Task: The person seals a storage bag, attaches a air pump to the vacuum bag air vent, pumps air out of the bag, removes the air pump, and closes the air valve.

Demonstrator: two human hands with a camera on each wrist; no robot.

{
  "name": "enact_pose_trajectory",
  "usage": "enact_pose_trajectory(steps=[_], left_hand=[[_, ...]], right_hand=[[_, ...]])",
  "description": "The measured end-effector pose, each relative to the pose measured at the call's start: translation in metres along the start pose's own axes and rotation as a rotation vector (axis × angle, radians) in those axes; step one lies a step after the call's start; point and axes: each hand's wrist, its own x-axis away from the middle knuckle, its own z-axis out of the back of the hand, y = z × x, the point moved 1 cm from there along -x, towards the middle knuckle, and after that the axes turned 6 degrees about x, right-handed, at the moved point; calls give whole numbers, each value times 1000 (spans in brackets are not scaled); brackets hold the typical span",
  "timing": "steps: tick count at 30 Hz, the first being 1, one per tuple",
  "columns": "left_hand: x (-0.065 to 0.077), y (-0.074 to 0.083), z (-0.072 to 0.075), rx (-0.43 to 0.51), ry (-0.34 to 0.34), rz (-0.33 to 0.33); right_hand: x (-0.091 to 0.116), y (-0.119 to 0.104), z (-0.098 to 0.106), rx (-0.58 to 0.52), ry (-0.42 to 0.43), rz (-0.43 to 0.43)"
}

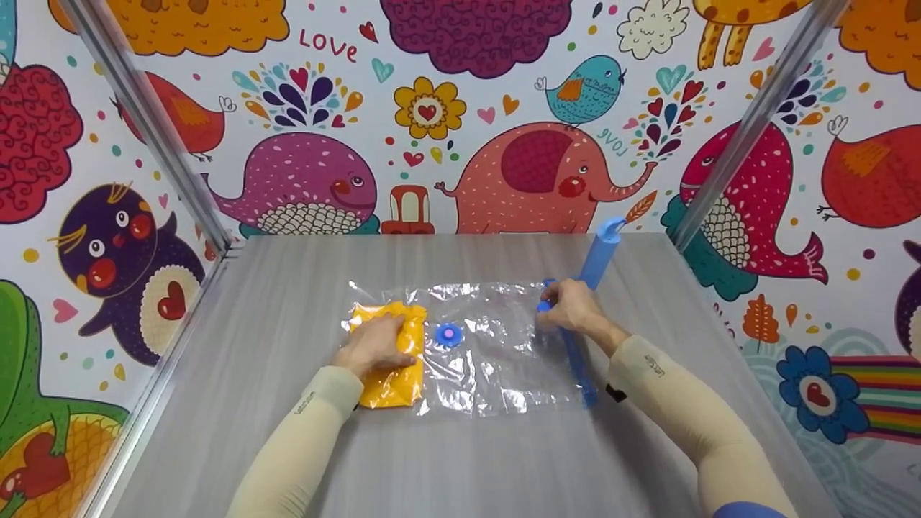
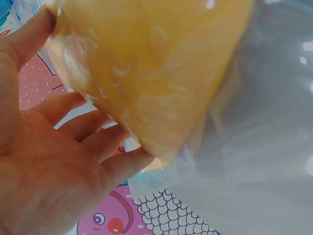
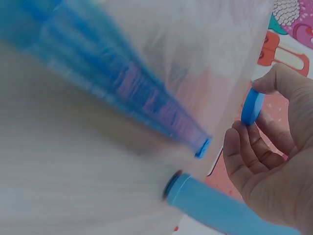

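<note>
A clear plastic vacuum bag (image 1: 496, 360) lies flat, with a blue valve (image 1: 448, 334) that has a pink centre and a blue closure strip (image 1: 575, 367) along its right end. Inside its left part is a folded yellow item (image 1: 392, 388), which looks like cloth. My left hand (image 1: 373, 344) rests on it with fingers spread; in the left wrist view the fingertips (image 2: 144, 155) touch the bag's plastic over the yellow. My right hand (image 1: 572, 306) pinches a round blue cap (image 3: 252, 106) between thumb and fingers, above the strip's far end.
A light blue hand pump (image 1: 601, 255) is just behind my right hand, at the back right of the grey wood-grain table (image 1: 288, 302). Walls with cartoon animals and metal corner posts (image 1: 755, 108) bound the table's back and sides.
</note>
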Motion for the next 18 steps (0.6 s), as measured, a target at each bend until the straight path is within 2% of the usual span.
enact_pose_trajectory(steps=[4,15,18], left_hand=[[0,0,0,-33,12,-29],[3,0,2,6,-1,-3],[4,1,3,9,-2,1]], right_hand=[[-1,-13,-5,30,26,65],[-7,-46,-16,-42,-53,115],[-9,-57,-19,-51,-60,156]])
